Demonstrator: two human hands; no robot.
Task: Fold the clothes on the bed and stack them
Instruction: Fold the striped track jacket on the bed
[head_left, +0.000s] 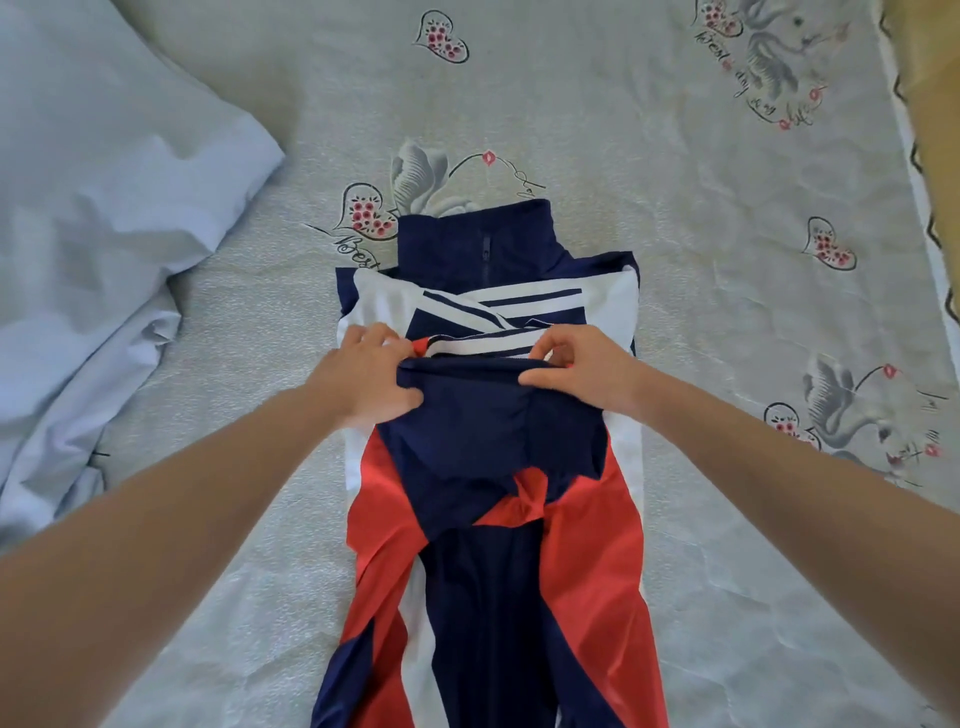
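I see the jacket (488, 415) mid-frame on the bed (727, 260), collar toward the top. Left hand (363, 379) and right hand (576, 371) each pinch the folded-up navy edge. Risk, I judge: slick fabric slipping, crossed sleeves shifting, fold going crooked. No containers visible; pillow (104, 182) upper left

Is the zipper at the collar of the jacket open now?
No, the zipper on the navy collar of the jacket is closed up to its top, while both hands grip the fabric lower down.
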